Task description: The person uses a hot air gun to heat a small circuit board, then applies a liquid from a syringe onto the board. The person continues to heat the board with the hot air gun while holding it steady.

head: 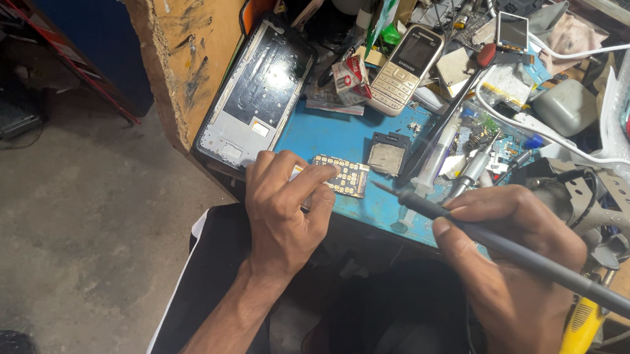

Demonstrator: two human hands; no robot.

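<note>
**Left hand pins the board, right hand holds the iron**

Your left hand [282,208] sits at about 7 o'clock from frame centre, fingers curled down and pressing on the left end of a small keypad circuit board [343,175]. The board lies flat on the blue work mat [334,137], near its front edge. Fingertips touch it; it is pinned rather than lifted.

Your right hand [510,251] is at 4 o'clock, fingers closed around the dark handle of a soldering iron [477,231], pen-style. The tip points toward 10 o'clock and stops just right of the board; touching or not, cannot tell.

Around the board: a small square metal shield [387,154] at 1 o'clock from it, close by. A syringe [430,164] lies tilted at 2 o'clock, beside a pen-like metal tool [467,171]. A phone frame with a dark back [258,92] leans at 10 o'clock, against the wooden post [182,44]. A beige keypad phone [406,69] lies at 12 o'clock, well behind. A white cable [561,141] runs across the clutter at the right. A yellow-handled tool [578,337] hangs at 5 o'clock, under your right wrist. A grey metal stand [616,211] sits just past your right hand.
</note>
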